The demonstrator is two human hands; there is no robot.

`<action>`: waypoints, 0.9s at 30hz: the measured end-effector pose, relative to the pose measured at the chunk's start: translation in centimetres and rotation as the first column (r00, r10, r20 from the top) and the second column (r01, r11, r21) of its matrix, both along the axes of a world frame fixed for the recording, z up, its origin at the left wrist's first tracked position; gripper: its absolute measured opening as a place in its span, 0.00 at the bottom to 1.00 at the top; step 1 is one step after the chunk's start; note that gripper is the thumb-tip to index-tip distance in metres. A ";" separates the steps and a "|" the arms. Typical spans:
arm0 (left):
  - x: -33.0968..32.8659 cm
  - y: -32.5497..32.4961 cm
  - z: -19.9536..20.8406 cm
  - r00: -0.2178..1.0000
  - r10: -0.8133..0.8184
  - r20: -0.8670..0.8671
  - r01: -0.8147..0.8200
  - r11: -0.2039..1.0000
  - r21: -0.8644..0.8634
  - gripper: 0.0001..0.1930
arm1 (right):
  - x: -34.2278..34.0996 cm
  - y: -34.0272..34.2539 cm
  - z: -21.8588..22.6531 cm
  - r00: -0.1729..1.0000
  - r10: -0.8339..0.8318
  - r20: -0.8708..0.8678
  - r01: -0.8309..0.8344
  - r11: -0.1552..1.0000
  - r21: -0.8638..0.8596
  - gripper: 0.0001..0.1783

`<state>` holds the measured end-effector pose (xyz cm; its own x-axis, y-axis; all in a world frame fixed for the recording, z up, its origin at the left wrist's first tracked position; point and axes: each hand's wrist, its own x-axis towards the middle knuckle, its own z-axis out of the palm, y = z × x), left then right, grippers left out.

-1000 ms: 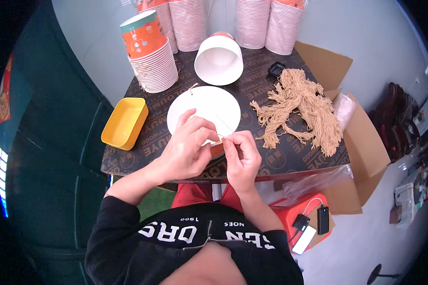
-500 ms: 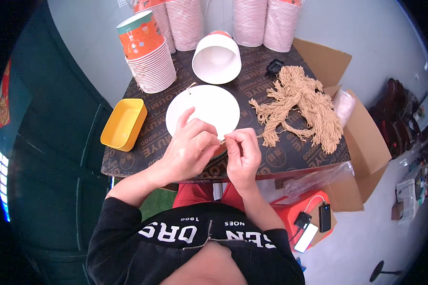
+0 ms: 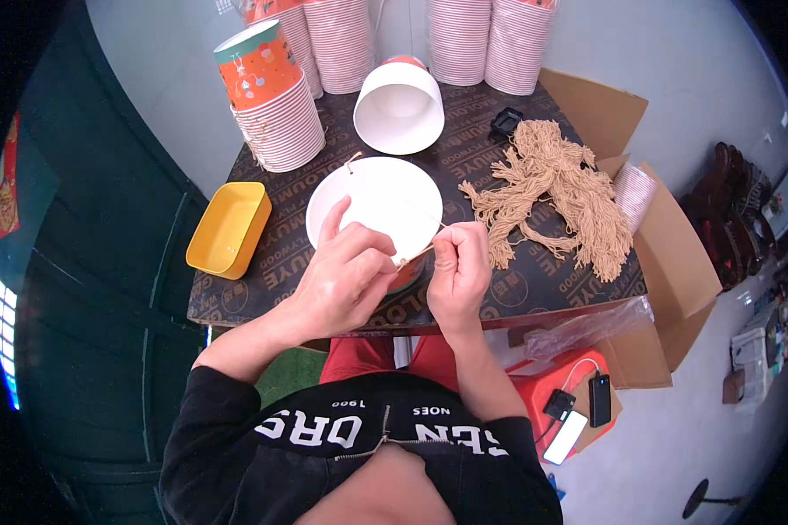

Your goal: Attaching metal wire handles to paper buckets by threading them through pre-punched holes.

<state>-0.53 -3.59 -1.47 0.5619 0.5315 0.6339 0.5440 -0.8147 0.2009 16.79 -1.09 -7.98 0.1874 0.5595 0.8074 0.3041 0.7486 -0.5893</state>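
Observation:
A white-lined paper bucket (image 3: 376, 197) stands upright near the front of the table, mouth up. A short loop of tan cord (image 3: 353, 159) hangs through its far rim. My left hand (image 3: 346, 267) is at the near rim, thumb and fingers pinched where the cord passes through, with the index finger raised over the mouth. To its right, my right hand (image 3: 460, 267) is closed on the cord (image 3: 418, 255), which runs tight between the two hands. The fingertips partly hide the cord at the rim.
A bundle of tan cords (image 3: 569, 192) lies on the right of the table beside a small black object (image 3: 505, 123). Another bucket (image 3: 399, 109) lies on its side behind. Stacked buckets (image 3: 280, 131) stand at the back left, a yellow tub (image 3: 228, 229) at left. An open cardboard box (image 3: 674, 262) is at right.
My right hand has moved a little to the right, away from the left hand, drawing the cord out straight. The left hand has stayed at the near rim.

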 end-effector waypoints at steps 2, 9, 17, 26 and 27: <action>-0.1 0.0 -0.1 1.000 0.001 0.001 -0.001 1.000 -0.003 0.10 | 0.0 0.2 0.0 1.000 -0.001 0.013 0.001 1.000 0.006 0.05; 0.1 -0.2 0.2 1.000 -0.013 -0.015 0.013 1.000 -0.009 0.09 | 0.3 0.5 -0.1 0.999 -0.029 0.036 0.029 0.999 0.022 0.06; -0.5 -0.8 1.1 0.997 -0.060 -0.057 0.053 0.991 -0.120 0.07 | 0.1 0.4 -0.2 0.996 -0.074 0.058 0.074 0.997 0.002 0.11; -2.6 -0.9 1.0 0.997 0.077 0.008 -0.076 0.995 -0.069 0.12 | -0.3 -0.3 -0.5 0.996 -0.031 0.080 0.030 0.999 0.013 0.05; -2.6 -1.0 1.3 0.980 0.173 0.096 -0.168 0.984 -0.058 0.14 | -0.3 -0.4 -0.6 0.997 -0.016 0.071 0.014 0.999 0.031 0.04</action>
<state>-3.17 -4.62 -0.18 0.3947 0.6463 0.6531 0.6493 -0.6991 0.2994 16.47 -1.50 -8.57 0.1365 0.5322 0.8355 0.3558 0.7608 -0.5427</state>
